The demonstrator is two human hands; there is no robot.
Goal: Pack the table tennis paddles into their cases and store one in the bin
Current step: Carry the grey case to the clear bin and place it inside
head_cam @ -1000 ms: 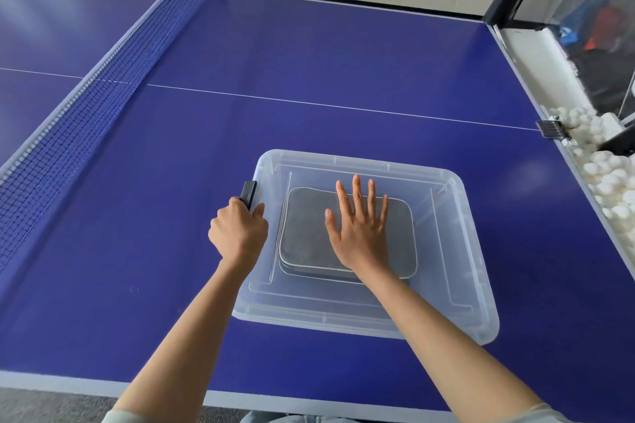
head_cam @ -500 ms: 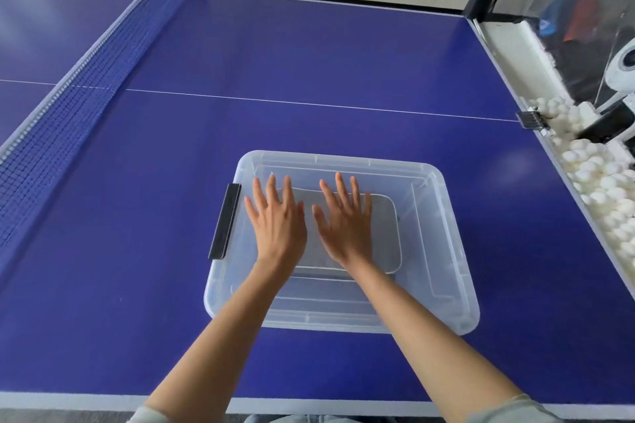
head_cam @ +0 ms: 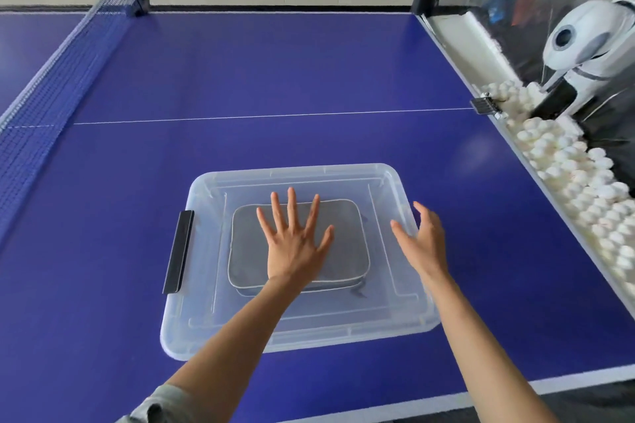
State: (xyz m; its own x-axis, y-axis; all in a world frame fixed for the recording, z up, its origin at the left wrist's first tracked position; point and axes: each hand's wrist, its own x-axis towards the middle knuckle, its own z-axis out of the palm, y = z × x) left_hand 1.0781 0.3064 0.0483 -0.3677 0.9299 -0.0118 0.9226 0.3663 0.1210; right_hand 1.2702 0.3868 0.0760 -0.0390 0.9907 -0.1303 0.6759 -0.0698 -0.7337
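Two bare hands hover at a clear plastic bin standing on the near part of a blue table tennis counter. The bin's translucent lid is on, and through it shows a single grey, rectangular paddle case, lying flat in the middle of the bin. The left hand lies palm down on the lid directly over the case, fingers straight and spread wide, gripping nothing. The right hand is at the bin's right rim, fingers loosely spread and slightly bent, holding nothing; whether it touches the rim cannot be told. A black latch handle sits on the bin's left end. The net crosses the counter at far left. Along the counter's right edge a trough holds a heap of white balls, with a white ball machine standing behind them.
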